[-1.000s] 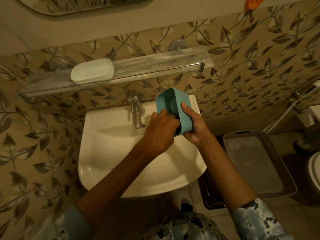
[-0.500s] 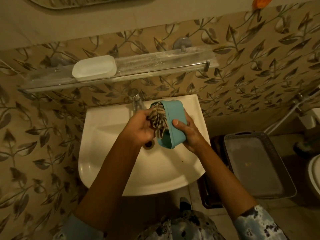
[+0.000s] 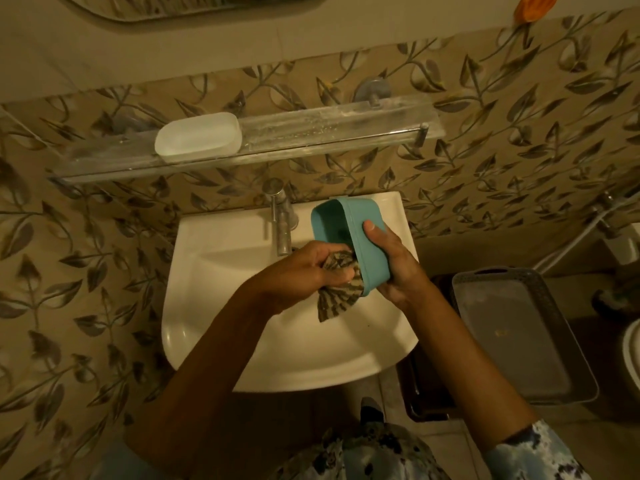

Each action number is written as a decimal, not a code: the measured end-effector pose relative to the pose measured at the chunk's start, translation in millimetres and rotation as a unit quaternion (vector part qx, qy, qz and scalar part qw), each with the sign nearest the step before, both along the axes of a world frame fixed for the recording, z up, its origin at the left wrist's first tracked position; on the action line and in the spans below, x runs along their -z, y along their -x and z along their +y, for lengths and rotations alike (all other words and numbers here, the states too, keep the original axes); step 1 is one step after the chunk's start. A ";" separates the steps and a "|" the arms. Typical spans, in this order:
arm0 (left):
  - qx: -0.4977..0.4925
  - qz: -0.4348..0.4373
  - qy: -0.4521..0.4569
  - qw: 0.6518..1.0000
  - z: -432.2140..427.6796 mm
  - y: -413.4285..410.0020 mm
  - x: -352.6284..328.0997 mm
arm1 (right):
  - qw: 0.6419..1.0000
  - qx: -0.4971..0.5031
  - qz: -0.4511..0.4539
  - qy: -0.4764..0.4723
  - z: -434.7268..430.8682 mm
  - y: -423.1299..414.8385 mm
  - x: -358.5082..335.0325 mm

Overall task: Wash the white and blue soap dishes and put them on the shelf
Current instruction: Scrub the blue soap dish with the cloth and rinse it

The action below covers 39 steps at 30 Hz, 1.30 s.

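Nearest you, both patterned sleeves are cut off by the bottom edge, and your forearms reach out over the white basin [image 3: 225,323]. Your left grip [image 3: 308,268] is clenched round a bunched striped cloth [image 3: 337,303]. Its fingertips are lost in the folds, and one corner of the cloth hangs free below. Your right grip [image 3: 398,268] is grasping the blue soap dish [image 3: 349,223] from the right, thumb laid across the outer wall and the other fingers hidden behind it. The dish is tilted on its side above the basin with its open face to the left. The cloth meets its lower rim, but the hollow is in shadow, so you cannot tell how far in the cloth reaches. Your hands cover the drain. A grey tray [image 3: 512,341] lies low to the right of the basin. Behind, the metal tap [image 3: 282,226] stands just left of the dish. Higher on the leaf-patterned wall, the white soap dish [image 3: 197,138] sits on the left part of the clear shelf [image 3: 329,129]. The top edge crops a mirror [image 3: 173,5] and an orange object [image 3: 530,8].
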State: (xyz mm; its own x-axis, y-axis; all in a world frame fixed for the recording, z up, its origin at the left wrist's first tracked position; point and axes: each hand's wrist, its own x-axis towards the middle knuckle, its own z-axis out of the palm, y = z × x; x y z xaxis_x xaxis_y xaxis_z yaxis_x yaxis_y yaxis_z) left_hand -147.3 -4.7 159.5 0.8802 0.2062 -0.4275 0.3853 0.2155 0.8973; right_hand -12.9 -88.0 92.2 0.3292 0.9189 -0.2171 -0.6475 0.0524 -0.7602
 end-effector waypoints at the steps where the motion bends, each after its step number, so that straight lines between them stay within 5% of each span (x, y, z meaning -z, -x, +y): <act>1: -0.024 0.003 0.024 0.999 2.0 -1.9 -2.8 | 1.000 0.001 0.014 0.001 0.1 2.5 0.5; 3: -0.124 0.002 0.135 0.983 6.8 -6.7 -5.7 | 1.000 -0.005 -0.003 0.000 0.3 7.5 0.4; 8: -0.326 0.000 0.356 0.876 13.4 -12.3 -9.2 | 0.998 -0.002 -0.061 -0.011 -4.1 19.4 2.0; 13: -0.457 -0.067 0.546 0.699 9.0 -8.7 1.8 | 0.998 0.013 -0.064 -0.023 -13.0 21.1 7.0; 17: -0.508 -0.086 0.524 0.678 -1.1 -11.6 -3.2 | 0.998 0.032 -0.057 -0.025 -18.8 29.6 14.9; 25: -0.404 -0.004 0.375 0.834 -28.6 -26.9 -13.0 | 0.996 0.067 -0.050 -0.028 -30.6 35.9 22.1; 28: -0.302 -0.038 0.121 0.945 -34.3 -26.1 -4.2 | 0.997 0.067 -0.045 -0.011 -30.2 20.0 5.8; 31: -0.134 -0.066 -0.054 0.987 -22.7 -17.7 -10.2 | 0.999 0.045 0.001 0.001 -33.1 7.6 -8.5; 34: 0.093 -0.072 -0.259 0.959 -29.9 -10.9 -13.1 | 0.997 0.042 0.050 0.038 -35.8 -4.4 -17.0; 36: 0.146 -0.038 -0.357 0.922 -38.3 -10.3 -10.3 | 0.995 0.034 0.067 0.064 -39.2 -6.6 -18.4; 39: 0.243 0.014 -0.530 0.812 -27.8 -10.1 -5.1 | 0.989 0.019 0.105 0.101 -40.4 -5.1 -11.8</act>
